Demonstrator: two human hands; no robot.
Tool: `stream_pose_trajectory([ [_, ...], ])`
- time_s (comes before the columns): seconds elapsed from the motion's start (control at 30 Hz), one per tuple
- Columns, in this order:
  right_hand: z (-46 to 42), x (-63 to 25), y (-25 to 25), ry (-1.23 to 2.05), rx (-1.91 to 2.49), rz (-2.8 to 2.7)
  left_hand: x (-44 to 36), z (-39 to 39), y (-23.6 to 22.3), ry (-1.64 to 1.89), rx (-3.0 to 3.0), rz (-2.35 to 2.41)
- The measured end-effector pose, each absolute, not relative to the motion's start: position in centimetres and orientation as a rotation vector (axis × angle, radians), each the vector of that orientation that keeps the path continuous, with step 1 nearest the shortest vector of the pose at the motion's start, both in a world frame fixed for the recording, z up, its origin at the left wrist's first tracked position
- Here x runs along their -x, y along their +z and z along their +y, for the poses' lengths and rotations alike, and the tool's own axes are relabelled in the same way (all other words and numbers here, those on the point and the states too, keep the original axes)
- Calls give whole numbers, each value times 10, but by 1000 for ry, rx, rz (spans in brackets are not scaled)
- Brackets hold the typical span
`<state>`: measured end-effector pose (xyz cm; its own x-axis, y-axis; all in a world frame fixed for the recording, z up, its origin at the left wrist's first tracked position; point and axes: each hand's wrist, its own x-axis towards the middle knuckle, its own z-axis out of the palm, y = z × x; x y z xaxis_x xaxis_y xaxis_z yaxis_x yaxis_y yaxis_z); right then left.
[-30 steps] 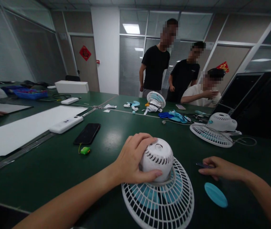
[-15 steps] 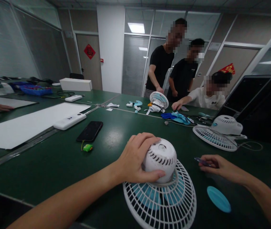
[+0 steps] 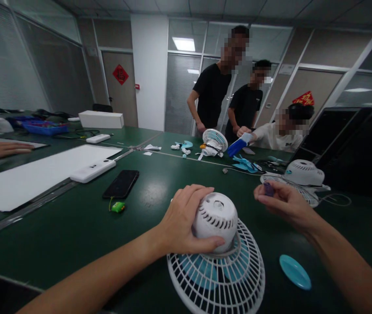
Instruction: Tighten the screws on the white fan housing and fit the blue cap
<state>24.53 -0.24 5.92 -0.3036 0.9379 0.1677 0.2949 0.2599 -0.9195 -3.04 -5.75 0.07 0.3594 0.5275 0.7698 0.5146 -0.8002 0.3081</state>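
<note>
My left hand (image 3: 186,220) is wrapped round the white motor housing (image 3: 217,222) of a small fan. The fan lies face down on the green table, its white grille (image 3: 218,279) spread below with light blue blades visible through the bars. Right of the fan, my right hand (image 3: 282,203) is raised above the table, fingers closed on a purple see-through handle (image 3: 268,189). The rest of that piece is hidden in the hand. A light blue oval cap (image 3: 295,272) lies on the table between the fan and my right forearm.
A second fan (image 3: 304,173) lies behind my right hand, beside a dark monitor (image 3: 346,148). On the left are a phone (image 3: 121,184), a white power strip (image 3: 93,170) and white board (image 3: 48,174). Co-workers are across the table by another fan (image 3: 215,143); another person's hand (image 3: 2,149) shows far left.
My right hand has risen and moved left with the purple handle, which is now turned more upright. My left hand stays on the housing. A co-worker across the table has lifted something blue.
</note>
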Motion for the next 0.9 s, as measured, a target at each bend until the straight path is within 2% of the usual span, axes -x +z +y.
stream_pose_trajectory([
  [0.2,-19,-164,87,907,758,-2081,31,-55,-1,1489,-2603,986],
  [0.37,-18,-145,89,424,829,-2326,32,-48,-8,1547,-2551,1072],
  [0.47,-16,-145,90,296,874,-2354,32,-45,-12,1552,-2530,1101],
  [0.9,-12,-140,84,221,980,-2324,27,-41,-21,1645,-2548,1169],
])
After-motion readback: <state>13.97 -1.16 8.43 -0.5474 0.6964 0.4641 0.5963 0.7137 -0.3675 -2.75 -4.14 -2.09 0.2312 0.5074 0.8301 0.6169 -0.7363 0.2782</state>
